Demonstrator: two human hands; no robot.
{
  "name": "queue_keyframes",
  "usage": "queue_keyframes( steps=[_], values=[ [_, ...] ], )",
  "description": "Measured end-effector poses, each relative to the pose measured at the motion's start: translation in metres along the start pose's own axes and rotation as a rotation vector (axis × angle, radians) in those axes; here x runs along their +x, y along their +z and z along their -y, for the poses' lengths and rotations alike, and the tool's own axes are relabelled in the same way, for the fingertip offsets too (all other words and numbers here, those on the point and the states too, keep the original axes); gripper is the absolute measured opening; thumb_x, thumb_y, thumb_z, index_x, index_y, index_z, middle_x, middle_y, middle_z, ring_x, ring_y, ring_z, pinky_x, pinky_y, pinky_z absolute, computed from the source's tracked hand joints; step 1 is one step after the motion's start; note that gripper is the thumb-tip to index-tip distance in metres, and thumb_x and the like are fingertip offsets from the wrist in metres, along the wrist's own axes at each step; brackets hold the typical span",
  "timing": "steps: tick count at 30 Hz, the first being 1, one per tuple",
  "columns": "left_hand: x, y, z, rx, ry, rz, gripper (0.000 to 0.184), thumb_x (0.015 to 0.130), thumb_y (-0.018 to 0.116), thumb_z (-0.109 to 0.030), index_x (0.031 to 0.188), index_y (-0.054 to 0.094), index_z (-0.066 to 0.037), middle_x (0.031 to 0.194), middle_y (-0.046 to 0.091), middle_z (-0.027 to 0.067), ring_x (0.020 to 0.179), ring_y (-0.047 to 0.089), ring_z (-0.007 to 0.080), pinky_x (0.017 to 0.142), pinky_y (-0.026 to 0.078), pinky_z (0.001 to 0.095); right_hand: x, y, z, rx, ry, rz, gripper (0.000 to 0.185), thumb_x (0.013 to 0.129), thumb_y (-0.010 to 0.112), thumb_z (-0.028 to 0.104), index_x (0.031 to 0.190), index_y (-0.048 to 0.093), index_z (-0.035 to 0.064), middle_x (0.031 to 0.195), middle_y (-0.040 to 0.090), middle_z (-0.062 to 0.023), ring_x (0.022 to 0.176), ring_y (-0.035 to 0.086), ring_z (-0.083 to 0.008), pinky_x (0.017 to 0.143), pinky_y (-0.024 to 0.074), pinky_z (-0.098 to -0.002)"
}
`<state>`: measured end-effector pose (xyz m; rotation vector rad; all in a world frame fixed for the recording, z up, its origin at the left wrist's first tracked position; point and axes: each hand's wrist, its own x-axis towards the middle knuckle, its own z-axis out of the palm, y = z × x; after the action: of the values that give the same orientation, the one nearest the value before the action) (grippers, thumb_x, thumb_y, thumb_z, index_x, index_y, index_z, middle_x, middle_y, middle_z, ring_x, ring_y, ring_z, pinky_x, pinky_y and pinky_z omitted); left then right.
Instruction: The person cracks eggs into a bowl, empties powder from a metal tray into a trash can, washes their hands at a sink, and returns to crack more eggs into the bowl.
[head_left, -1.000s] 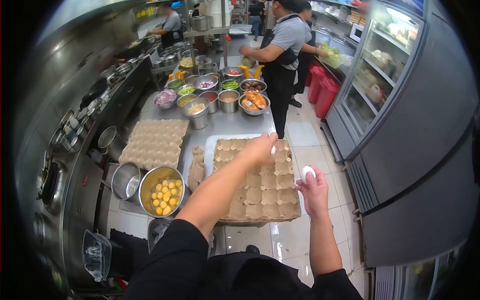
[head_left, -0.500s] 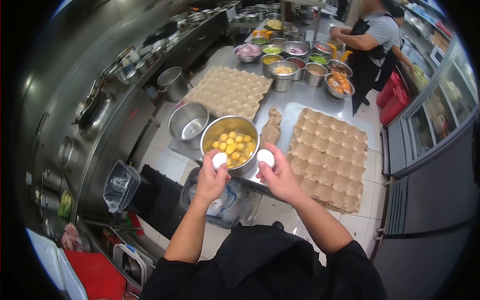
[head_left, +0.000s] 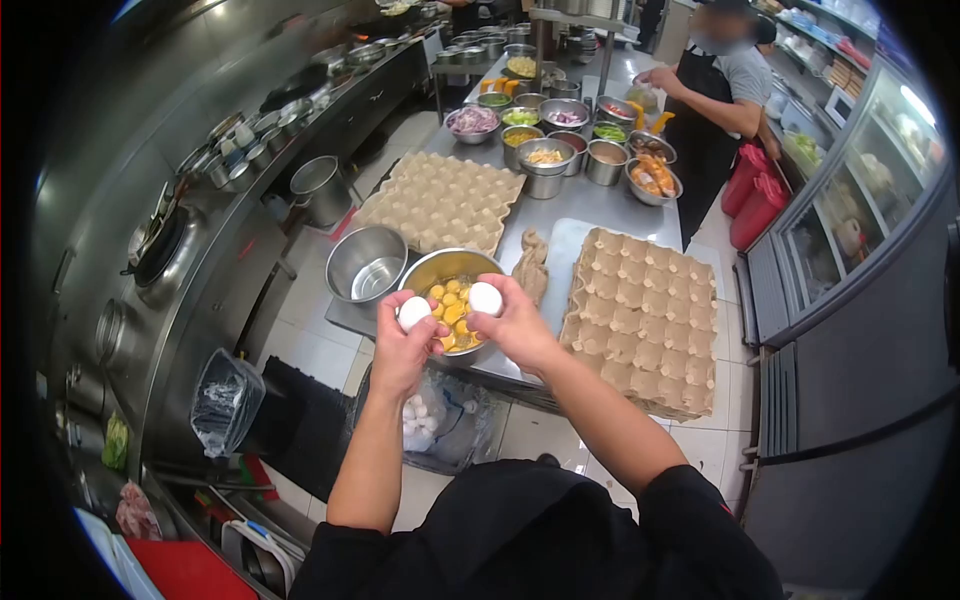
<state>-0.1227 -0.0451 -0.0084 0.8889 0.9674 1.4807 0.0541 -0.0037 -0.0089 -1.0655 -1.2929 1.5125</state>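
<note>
My left hand [head_left: 403,345] grips a white egg [head_left: 414,313] over the near left rim of a steel pot [head_left: 430,262]. A second white egg [head_left: 486,298] is pinched in my right hand [head_left: 515,325], above the pot's right side. Several yellow yolks [head_left: 455,312] lie in clear egg white inside the pot; my fingers hide part of its rim. Directly to the left stands an empty steel bowl [head_left: 367,266]. Under the table edge, a lined bin [head_left: 465,425] holds white eggshells [head_left: 420,420].
Stacked cardboard egg trays [head_left: 640,325] stand at right, with another egg tray [head_left: 445,200] at back left. A crumpled brown cloth [head_left: 531,265] lies between them. Bowls of chopped food [head_left: 545,160] fill the table's far part. A co-worker [head_left: 715,90] stands at back right beside a glass-door fridge [head_left: 850,210].
Both hands, each with its egg, have come closer together over the pot, the right one moving left. The camera view has shifted slightly. The co-worker's hand has moved.
</note>
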Motion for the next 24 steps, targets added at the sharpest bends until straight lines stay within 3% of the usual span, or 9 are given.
queue_keyframes(
  steps=[2,3,5,6,9,10,14,22,24],
  values=[
    [0.018,-0.007,0.006,0.343,-0.052,0.062,0.047,0.085,0.062,-0.007,0.128,0.043,-0.005,0.11,0.062,0.0145,0.085,0.064,0.0191,0.065,0.054,0.0311,0.013,0.003,-0.004,-0.341,-0.191,0.006,0.059,0.08,0.071,0.008,0.131,0.043,0.0001,0.113,0.059,-0.0132,0.099,0.062,-0.0237,0.082,0.0537,-0.035],
    [0.028,-0.011,0.013,0.528,0.036,0.089,0.047,0.084,0.064,-0.009,0.126,0.044,-0.005,0.111,0.062,0.015,0.087,0.065,0.0208,0.069,0.054,0.033,0.02,0.005,-0.007,-0.511,-0.284,0.014,0.058,0.078,0.072,0.009,0.128,0.044,-0.0002,0.113,0.059,-0.014,0.1,0.062,-0.0249,0.083,0.0531,-0.0365],
    [0.047,-0.02,0.021,0.9,0.219,0.126,0.047,0.08,0.069,-0.012,0.122,0.048,-0.004,0.111,0.063,0.0159,0.093,0.066,0.0244,0.076,0.054,0.0368,0.03,0.01,-0.006,-0.593,-0.265,0.059,0.055,0.077,0.071,0.013,0.123,0.044,-0.0005,0.111,0.061,-0.0213,0.103,0.063,-0.0346,0.088,0.0512,-0.0419],
    [0.049,-0.014,0.014,0.876,0.175,0.137,0.048,0.075,0.071,-0.01,0.118,0.052,-0.001,0.107,0.064,0.0176,0.093,0.066,0.0316,0.085,0.052,0.0413,0.034,0.012,-0.003,-0.668,-0.256,0.073,0.054,0.078,0.071,0.014,0.123,0.044,-0.0005,0.111,0.062,-0.0229,0.104,0.063,-0.0367,0.089,0.0511,-0.0427],
    [0.06,-0.019,0.014,1.092,0.136,0.138,0.043,0.075,0.071,-0.011,0.113,0.056,-0.002,0.103,0.067,0.0198,0.096,0.067,0.0344,0.083,0.053,0.0417,0.042,0.012,0.002,-0.807,-0.214,0.111,0.054,0.079,0.071,0.017,0.123,0.044,-0.0008,0.11,0.064,-0.0273,0.107,0.063,-0.0422,0.09,0.0507,-0.0453],
    [0.063,-0.021,0.014,1.139,0.145,0.141,0.039,0.074,0.072,-0.014,0.108,0.057,-0.002,0.098,0.068,0.0218,0.096,0.066,0.0394,0.082,0.053,0.0441,0.044,0.012,0.003,-0.837,-0.196,0.124,0.054,0.079,0.071,0.017,0.123,0.044,-0.0009,0.11,0.064,-0.0286,0.107,0.062,-0.0439,0.09,0.0506,-0.0462],
    [0.072,-0.032,0.016,1.258,0.198,0.21,0.038,0.075,0.075,-0.019,0.102,0.054,-0.002,0.096,0.068,0.0233,0.094,0.065,0.0431,0.079,0.052,0.0484,0.051,0.01,-0.003,-0.887,-0.21,0.129,0.054,0.081,0.071,0.021,0.123,0.045,-0.0013,0.107,0.065,-0.03,0.105,0.063,-0.0445,0.089,0.0508,-0.0472],
    [0.081,-0.039,0.012,1.314,0.31,0.272,0.042,0.084,0.072,-0.035,0.11,0.052,-0.008,0.09,0.069,0.0243,0.088,0.065,0.0461,0.075,0.052,0.0524,0.061,0.006,-0.006,-0.869,-0.337,0.042,0.049,0.09,0.066,0.037,0.121,0.049,0.003,0.099,0.067,-0.0274,0.098,0.065,-0.0446,0.084,0.0517,-0.0472],
    [0.083,-0.039,0.01,1.334,0.354,0.255,0.044,0.086,0.069,-0.04,0.111,0.052,-0.009,0.089,0.069,0.0241,0.088,0.065,0.0464,0.075,0.052,0.0532,0.063,0.005,-0.001,-0.874,-0.283,0.052,0.049,0.091,0.065,0.039,0.122,0.049,0.0034,0.1,0.067,-0.0273,0.098,0.065,-0.0442,0.085,0.0517,-0.0469]
  ],
)
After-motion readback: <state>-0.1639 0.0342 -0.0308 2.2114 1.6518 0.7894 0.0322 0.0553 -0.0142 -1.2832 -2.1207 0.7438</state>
